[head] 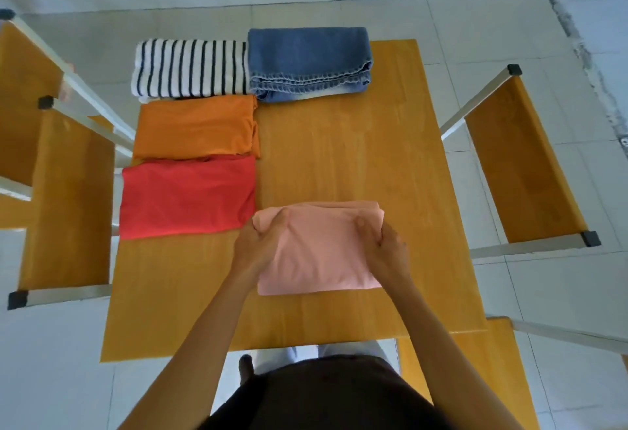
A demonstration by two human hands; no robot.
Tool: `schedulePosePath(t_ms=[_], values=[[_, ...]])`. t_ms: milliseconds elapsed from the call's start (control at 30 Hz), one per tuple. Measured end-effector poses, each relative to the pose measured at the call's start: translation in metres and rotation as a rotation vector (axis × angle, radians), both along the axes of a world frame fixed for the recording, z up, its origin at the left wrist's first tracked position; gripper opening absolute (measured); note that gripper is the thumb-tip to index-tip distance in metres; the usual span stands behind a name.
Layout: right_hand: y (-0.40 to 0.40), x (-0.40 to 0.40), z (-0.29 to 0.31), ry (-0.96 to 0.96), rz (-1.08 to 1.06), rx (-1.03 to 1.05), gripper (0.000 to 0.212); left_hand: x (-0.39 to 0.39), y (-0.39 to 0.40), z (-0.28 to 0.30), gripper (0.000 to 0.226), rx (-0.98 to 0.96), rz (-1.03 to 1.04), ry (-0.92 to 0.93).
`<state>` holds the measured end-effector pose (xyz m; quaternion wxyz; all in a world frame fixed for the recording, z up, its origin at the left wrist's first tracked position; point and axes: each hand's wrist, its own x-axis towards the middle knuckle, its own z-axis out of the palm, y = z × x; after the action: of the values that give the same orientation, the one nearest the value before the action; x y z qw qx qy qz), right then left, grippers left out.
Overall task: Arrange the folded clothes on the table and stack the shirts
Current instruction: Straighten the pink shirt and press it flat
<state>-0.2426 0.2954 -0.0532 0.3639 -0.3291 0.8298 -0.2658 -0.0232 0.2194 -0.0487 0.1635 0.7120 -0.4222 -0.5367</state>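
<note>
Nearest the person, a folded pale-pink cotton shirt (317, 252) lies on the yellow wooden table (356, 164), its long axis running side to side. The left hand (260, 242) pinches its left edge and the right hand (387, 242) its right, so both are equally near. Just left of the pink shirt lies a folded red shirt (188, 196), beyond that an orange one (195, 128), then a black-and-white striped one (190, 67) beside folded blue jeans (307, 64). No containers show.

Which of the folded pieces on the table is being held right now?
The pink shirt, nearest the person. The left hand and right hand grip its two sides; the red, orange, striped and denim pieces lie untouched.
</note>
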Motion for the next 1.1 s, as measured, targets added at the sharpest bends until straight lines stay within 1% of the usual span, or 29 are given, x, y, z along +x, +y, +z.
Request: schedulePosePath(t_ms=[67,133,233,300,400,467,533,600,700,833,967,1100], values=[[0.002,0.02,0.001,0.02,0.01,-0.042,0.048,0.021,0.005,0.001,0.05,-0.011,0.013,0.015],[0.002,0.04,0.001,0.053,0.019,-0.081,0.045,0.045,0.011,0.004,0.058,-0.034,0.058,-0.015],[0.005,0.072,-0.004,0.085,0.015,-0.104,0.042,0.082,0.019,0.004,0.072,-0.042,0.062,-0.074],[0.008,0.094,-0.008,0.082,0.027,-0.11,0.039,0.106,0.026,0.002,0.073,-0.041,0.066,-0.087],[0.011,0.121,-0.01,0.078,0.07,-0.109,0.039,0.138,0.037,-0.002,0.071,-0.052,0.075,-0.099],[0.009,0.134,-0.012,0.056,0.083,-0.061,0.045,0.155,0.042,-0.003,0.071,-0.053,0.075,-0.116],[0.005,0.145,-0.011,-0.009,0.071,0.021,0.06,0.169,0.045,-0.003,0.067,-0.071,0.072,-0.135],[0.002,0.156,-0.01,-0.081,0.084,0.073,0.068,0.183,0.044,0.0,0.065,-0.099,0.076,-0.143],[-0.001,0.175,-0.004,-0.157,0.073,0.042,0.073,0.202,0.041,0.009,0.065,-0.139,0.086,-0.141],[-0.01,0.199,0.009,-0.159,0.075,-0.086,0.061,0.221,0.033,0.021,0.06,-0.195,0.09,-0.148],[-0.024,0.205,0.018,-0.123,0.146,-0.187,0.061,0.233,0.029,0.026,0.053,-0.215,0.087,-0.119],[-0.024,0.205,0.017,-0.063,0.196,-0.189,0.055,0.235,0.03,0.021,0.05,-0.197,0.072,-0.153]])
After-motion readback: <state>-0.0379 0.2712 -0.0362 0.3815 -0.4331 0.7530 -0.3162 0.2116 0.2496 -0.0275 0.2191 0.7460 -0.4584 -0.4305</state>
